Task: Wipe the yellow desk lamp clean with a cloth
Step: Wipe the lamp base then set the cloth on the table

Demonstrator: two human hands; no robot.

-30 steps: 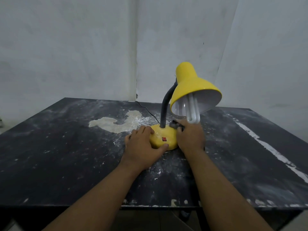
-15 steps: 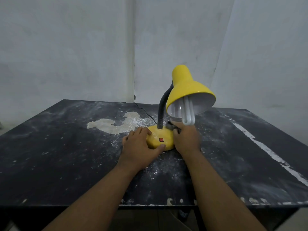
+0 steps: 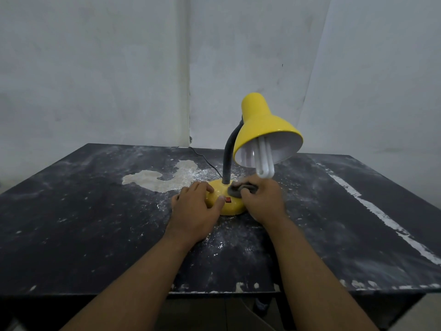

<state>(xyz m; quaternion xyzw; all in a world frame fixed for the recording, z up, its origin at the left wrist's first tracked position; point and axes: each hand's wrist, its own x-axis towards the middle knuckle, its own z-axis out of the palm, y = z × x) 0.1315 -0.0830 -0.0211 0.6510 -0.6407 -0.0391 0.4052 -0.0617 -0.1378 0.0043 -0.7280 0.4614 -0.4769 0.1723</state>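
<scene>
Yellow lamp point(image 3: 265, 120); grey cloth point(image 3: 238, 189) on base

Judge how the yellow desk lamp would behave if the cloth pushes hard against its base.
The desk lamp looks top-heavy: its shade overhangs the small base, so it may tip or slide. That probably explains the left hand bracing the base. The gooseneck likely flexes.

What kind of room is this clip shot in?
Likely a bare workroom or storage corner, not a lived-in room: plain stained walls, a worn black table with chipped paint and white powder, and only a yellow lamp on it.
</scene>
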